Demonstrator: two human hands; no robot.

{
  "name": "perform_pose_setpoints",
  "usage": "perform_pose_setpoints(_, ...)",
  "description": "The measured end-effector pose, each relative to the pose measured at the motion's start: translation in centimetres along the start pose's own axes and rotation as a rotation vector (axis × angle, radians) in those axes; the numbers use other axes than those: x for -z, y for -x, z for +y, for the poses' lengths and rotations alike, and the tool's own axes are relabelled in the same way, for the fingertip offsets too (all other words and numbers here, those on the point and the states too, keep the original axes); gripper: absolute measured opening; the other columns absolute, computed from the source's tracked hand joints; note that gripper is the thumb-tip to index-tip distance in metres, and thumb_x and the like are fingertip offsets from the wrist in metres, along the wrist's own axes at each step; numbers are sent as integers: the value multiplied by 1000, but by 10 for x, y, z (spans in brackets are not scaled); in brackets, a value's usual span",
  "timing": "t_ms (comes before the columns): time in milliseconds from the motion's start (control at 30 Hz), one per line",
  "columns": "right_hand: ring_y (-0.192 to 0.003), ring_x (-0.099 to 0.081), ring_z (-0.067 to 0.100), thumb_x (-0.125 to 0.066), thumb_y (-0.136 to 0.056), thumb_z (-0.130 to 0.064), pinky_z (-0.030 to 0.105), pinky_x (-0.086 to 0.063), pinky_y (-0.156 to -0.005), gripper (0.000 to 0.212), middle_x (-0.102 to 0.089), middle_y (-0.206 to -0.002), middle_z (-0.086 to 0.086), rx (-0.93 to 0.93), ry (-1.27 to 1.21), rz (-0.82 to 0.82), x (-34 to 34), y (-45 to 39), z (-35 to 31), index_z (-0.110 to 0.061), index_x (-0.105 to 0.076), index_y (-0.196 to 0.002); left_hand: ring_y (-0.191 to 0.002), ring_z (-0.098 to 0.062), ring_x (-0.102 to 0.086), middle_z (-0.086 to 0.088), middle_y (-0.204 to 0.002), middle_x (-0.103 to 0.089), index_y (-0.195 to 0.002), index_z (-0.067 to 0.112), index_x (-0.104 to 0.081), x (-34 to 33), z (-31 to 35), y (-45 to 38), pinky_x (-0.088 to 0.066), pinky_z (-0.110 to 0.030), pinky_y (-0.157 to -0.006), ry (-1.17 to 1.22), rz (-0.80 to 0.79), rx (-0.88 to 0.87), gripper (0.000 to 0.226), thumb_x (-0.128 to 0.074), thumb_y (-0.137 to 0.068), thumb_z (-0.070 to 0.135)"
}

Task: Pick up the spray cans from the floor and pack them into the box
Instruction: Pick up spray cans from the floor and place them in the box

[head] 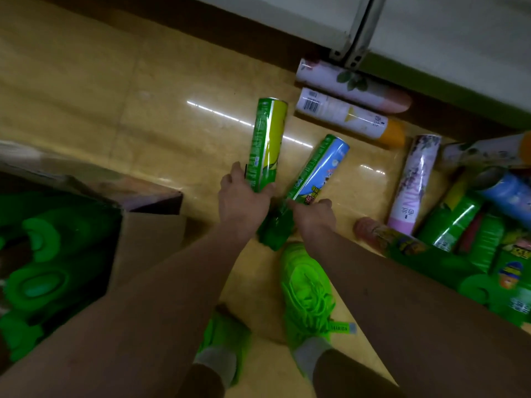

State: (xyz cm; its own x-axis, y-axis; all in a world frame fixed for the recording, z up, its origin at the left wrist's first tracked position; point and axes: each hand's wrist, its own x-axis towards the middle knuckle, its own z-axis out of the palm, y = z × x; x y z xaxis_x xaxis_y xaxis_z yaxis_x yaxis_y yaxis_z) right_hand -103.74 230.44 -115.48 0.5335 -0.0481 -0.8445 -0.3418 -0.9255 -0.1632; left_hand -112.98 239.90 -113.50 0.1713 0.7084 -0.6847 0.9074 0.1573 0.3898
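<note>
My left hand (242, 201) grips a green and yellow spray can (267, 142) near its cap end, the can pointing away from me above the floor. My right hand (314, 215) holds a green and blue spray can (319, 166) low on its body; its green cap (273, 228) shows between my two hands. The cardboard box (143, 245) stands open at the left, with several green-capped cans (40, 285) packed inside. More cans lie on the floor: two white ones (342, 113) near the wall and a pile (459, 219) at the right.
A glossy yellow floor (143, 110) stretches ahead. A white cabinet or shelf base with a metal post (356, 38) runs along the far wall. My feet in bright green shoes (307, 291) stand between the box and the pile of cans.
</note>
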Motion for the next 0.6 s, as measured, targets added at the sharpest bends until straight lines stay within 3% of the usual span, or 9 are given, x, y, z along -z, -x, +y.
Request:
perform_pose_setpoints(67, -115, -59, 35, -77, -79, -52, 36, -49, -83, 76, -60, -125, 14, -15, 1, -3, -8, -14, 1, -6, -43, -129, -127, -34, -49, -15, -138, -48, -154, 16, -25, -12, -4, -17, -42, -42, -101, 19, -18, 26, 94, -74, -81, 50)
perform_pose_setpoints(200, -112, -61, 34, -79, -74, -55, 39, -52, -88, 79, -61, -122, 13, 5, 10, -3, -25, -32, 2, -7, -43, -126, -113, -32, -60, -8, -123, -60, -141, 18, -39, -32, -16, -43, -51, -45, -94, 36, -59, 20, 99, -79, -63, 65)
perform_pose_setpoints(433, -105, -62, 32, -84, -69, -50, 39, -53, -86, 75, -61, -110, 9, 8, -15, 23, -25, -40, 2, -8, -47, -119, -105, -28, -62, -7, -119, -61, -128, 16, -44, -38, -11, -58, -43, -31, -78, 8, -102, 96, 83, -87, -64, 46)
perform_pose_setpoints(600, -95, -66, 32, -74, -58, -58, 46, -56, -86, 71, -67, -102, 6, 37, -122, 43, -7, -13, -2, -17, -54, -113, -102, -28, -62, -1, -105, -60, -124, 15, -52, -16, 8, -32, -45, -30, -79, 98, -63, 133, 68, -78, -70, 47)
